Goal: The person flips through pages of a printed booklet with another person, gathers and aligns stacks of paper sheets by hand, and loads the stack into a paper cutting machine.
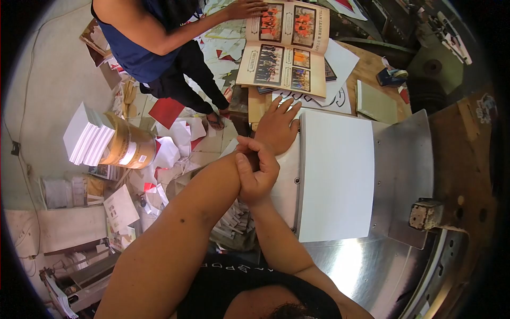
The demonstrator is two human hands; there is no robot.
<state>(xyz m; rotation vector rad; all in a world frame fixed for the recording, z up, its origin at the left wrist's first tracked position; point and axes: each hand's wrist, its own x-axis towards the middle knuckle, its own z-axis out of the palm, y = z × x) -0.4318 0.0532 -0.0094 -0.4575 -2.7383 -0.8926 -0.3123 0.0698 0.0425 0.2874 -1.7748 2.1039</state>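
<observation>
My left hand (277, 127) lies with its fingers spread at the left edge of the metal table (404, 170), next to a stack of white paper (337, 175). It holds nothing. Around my left wrist (251, 158) my right hand (259, 173) is closed, its thumb and fingers wrapped over the skin. Just beyond my left hand, an open printed spread with group photos (287, 48) lies on the wooden worktop. Another person's hand (245, 9) touches the upper left of this spread.
A co-worker in a dark blue top (133, 48) stands at upper left. White stacks (87, 135) sit on a brown drum (130, 143) among paper scraps. A tape dispenser (392, 76) and a grey-green book (376, 101) lie at upper right. A metal block (425, 214) is at right.
</observation>
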